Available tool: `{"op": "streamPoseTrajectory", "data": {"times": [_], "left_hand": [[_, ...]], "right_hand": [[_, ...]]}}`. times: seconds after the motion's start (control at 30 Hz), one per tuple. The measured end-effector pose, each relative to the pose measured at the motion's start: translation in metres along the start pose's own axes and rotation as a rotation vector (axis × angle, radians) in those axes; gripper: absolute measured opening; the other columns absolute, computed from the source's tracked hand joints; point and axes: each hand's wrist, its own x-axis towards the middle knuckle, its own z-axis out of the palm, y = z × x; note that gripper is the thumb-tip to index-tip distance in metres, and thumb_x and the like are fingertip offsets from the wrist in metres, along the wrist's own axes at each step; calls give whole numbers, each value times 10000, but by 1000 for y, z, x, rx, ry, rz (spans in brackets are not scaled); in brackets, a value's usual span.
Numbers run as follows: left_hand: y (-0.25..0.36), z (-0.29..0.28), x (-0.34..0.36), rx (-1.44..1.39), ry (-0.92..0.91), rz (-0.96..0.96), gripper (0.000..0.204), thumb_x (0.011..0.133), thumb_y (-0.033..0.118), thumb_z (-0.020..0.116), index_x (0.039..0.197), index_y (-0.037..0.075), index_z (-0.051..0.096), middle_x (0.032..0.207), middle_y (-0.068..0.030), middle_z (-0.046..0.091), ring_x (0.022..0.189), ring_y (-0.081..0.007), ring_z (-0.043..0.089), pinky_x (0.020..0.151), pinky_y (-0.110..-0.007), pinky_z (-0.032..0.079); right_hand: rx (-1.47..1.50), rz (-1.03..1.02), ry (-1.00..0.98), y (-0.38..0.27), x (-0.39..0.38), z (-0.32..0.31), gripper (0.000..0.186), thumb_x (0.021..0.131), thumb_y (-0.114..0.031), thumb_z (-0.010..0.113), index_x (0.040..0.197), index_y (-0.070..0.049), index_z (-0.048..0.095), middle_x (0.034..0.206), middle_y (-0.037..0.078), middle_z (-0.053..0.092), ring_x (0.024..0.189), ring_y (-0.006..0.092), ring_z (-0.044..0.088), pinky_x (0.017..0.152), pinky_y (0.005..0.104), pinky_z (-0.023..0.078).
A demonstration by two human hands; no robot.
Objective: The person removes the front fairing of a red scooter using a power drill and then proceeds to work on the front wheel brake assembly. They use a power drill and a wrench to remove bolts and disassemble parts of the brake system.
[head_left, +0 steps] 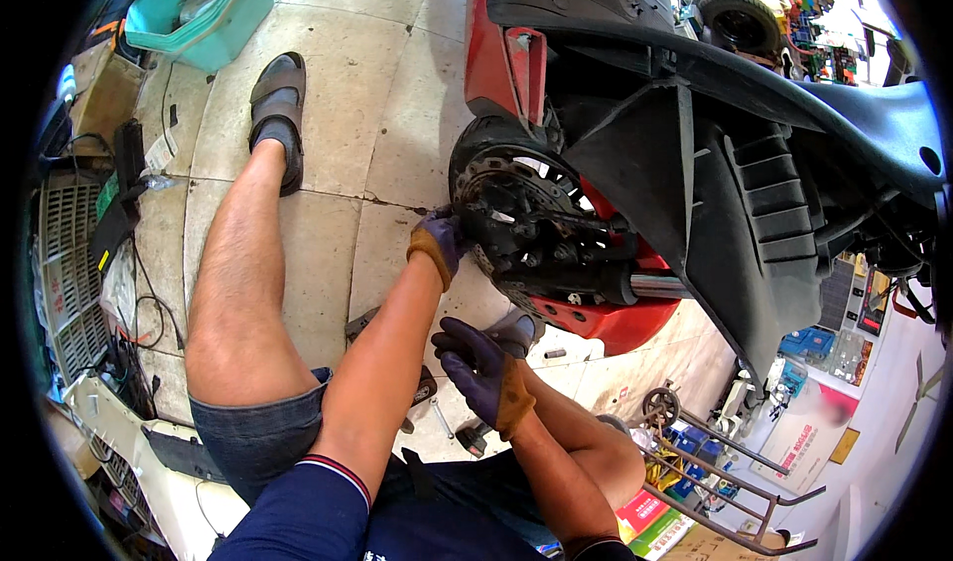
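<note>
A red and black scooter stands before me, its front wheel and brake disc low at the centre. My left hand, in a purple work glove with a brown cuff, is closed at the dark hub parts beside the disc. Whatever its fingers grip is hidden by the glove and the hub. Nearer to me, my right hand, gloved alike, hovers above the floor with its fingers stretched out and nothing in them. Black fork legs and a red fender lie just beyond it.
A metal hand tool and a small dark cylinder lie on the tiled floor. A teal bin stands far left, with pale grilles and cables below. A metal rack is at lower right. Black body panels overhang the right.
</note>
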Motion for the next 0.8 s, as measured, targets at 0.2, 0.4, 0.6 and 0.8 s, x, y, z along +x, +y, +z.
{"op": "streamPoseTrajectory", "data": {"times": [0.2,0.4,0.6,0.8], "left_hand": [[-6,10,-9,-421,37,-125,269,995,86,443,1222,57,584,1161,-125,659,1044,-295,634,948,-438,535],[-11,8,-7,-434,32,-124,268,996,74,447,1226,65,583,1158,-133,660,1035,-294,637,931,-445,541],[-12,0,-4,-443,-4,-64,304,991,36,435,1251,75,587,1147,-109,666,1021,-281,643,917,-444,544],[-12,-5,-3,-410,44,-23,321,998,51,434,1279,85,583,1180,-96,661,1035,-267,639,912,-431,541]], "right_hand": [[-11,-10,-19,-6,2,2,476,963,-84,584,1416,-17,455,1230,162,648,1123,204,630,955,336,505],[-61,-9,-4,-4,3,1,462,973,-85,578,1414,-10,463,1207,134,660,1100,179,629,960,321,499],[-67,23,66,-6,5,-28,413,964,-45,571,1368,20,507,1217,139,649,1073,185,636,934,323,518],[126,17,136,-7,3,-40,404,960,-6,556,1361,26,508,1227,145,628,1066,194,632,921,333,533]]}}
